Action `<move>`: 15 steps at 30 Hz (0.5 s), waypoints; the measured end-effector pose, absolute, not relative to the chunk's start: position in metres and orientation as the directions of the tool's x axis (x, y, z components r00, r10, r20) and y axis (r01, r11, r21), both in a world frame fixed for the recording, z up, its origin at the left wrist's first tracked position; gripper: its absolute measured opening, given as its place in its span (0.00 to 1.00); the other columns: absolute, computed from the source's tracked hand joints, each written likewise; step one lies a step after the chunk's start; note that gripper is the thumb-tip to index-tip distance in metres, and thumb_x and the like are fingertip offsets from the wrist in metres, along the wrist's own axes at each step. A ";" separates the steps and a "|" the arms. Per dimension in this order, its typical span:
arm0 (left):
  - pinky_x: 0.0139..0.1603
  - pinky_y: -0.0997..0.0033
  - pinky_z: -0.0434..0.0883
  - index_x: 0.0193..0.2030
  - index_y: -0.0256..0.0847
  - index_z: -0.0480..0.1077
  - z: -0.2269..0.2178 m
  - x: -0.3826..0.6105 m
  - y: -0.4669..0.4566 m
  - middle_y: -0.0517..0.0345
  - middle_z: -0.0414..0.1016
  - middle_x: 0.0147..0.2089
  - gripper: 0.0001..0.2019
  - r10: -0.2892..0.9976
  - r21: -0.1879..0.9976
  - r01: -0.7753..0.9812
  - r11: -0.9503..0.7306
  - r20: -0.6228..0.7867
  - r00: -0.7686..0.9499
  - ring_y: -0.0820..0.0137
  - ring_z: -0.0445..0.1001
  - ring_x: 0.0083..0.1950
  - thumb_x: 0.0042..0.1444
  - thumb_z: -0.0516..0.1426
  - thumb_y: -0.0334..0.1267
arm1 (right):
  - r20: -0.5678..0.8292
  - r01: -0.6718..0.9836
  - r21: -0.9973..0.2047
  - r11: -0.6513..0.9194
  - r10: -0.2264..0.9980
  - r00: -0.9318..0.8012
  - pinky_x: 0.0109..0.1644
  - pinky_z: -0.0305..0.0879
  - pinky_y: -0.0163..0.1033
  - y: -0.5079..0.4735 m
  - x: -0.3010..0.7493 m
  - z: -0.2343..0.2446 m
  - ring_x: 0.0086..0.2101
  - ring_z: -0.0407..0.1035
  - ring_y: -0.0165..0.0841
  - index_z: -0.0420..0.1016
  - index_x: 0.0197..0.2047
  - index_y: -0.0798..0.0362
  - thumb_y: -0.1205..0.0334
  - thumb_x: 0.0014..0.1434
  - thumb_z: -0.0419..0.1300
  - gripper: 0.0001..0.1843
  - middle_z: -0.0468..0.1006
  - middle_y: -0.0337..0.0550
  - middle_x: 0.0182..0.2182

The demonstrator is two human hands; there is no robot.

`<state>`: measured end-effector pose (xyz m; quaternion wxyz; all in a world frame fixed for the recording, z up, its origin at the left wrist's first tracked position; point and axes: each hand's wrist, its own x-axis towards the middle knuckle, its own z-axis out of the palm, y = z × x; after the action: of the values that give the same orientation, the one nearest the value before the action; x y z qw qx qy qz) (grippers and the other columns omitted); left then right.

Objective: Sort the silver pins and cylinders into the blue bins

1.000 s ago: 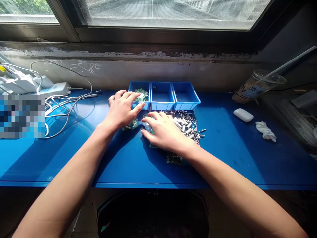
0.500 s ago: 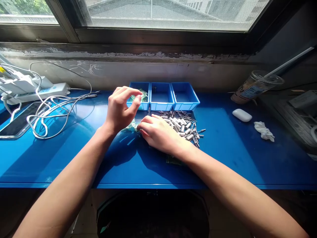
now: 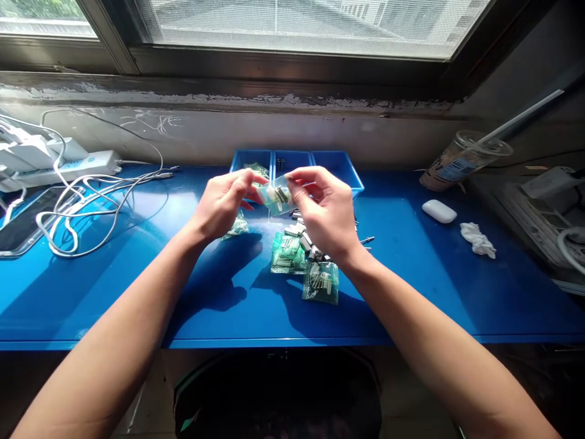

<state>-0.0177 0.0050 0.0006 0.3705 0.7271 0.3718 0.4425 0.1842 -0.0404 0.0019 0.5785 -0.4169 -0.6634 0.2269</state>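
Observation:
A small clear greenish plastic packet (image 3: 276,196) with metal and pale parts inside is held up between my two hands. My left hand (image 3: 227,200) pinches its left side, and my right hand (image 3: 325,207) grips its right edge. Below them, two more green packets (image 3: 322,283) lie on the table, overlapping a heap of loose metal parts (image 3: 307,239) partly hidden by my right hand. Another packet (image 3: 237,225) rests under my left hand.
Three blue bins (image 3: 336,166) stand at the back; the left one contains green packets. White cables (image 3: 95,201), a power strip (image 3: 82,168) and a phone (image 3: 34,222) lie left. A white case (image 3: 439,211), crumpled tissue (image 3: 478,239) and drink cup (image 3: 457,161) are right.
My right hand has lifted from the table beside the heap, and both hands now hold a packet up in front of the bins. The packets by the heap have come into clear view.

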 end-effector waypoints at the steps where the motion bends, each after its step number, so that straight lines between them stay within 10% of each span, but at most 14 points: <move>1: 0.35 0.66 0.78 0.46 0.38 0.80 0.001 -0.017 0.004 0.49 0.83 0.37 0.32 0.860 0.883 0.203 -0.424 0.323 0.395 0.60 0.82 0.39 0.64 0.55 0.68 | 0.570 0.260 -0.801 0.540 0.820 0.053 0.43 0.76 0.42 -0.038 0.187 0.002 0.39 0.76 0.33 0.78 0.46 0.50 0.62 0.69 0.61 0.05 0.81 0.43 0.43; 15: 0.35 0.71 0.73 0.35 0.37 0.78 0.001 -0.006 -0.002 0.57 0.78 0.31 0.11 0.840 0.898 0.116 -0.424 0.341 0.423 0.68 0.76 0.33 0.57 0.66 0.44 | 0.382 0.017 -0.923 0.383 0.922 -0.060 0.41 0.77 0.41 -0.038 0.184 0.003 0.36 0.79 0.33 0.80 0.49 0.52 0.54 0.60 0.72 0.16 0.83 0.40 0.37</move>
<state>-0.0057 -0.0018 0.0010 0.4252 0.7284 0.3278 0.4257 0.1843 -0.0381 0.0029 0.5666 -0.3857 -0.6088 0.3995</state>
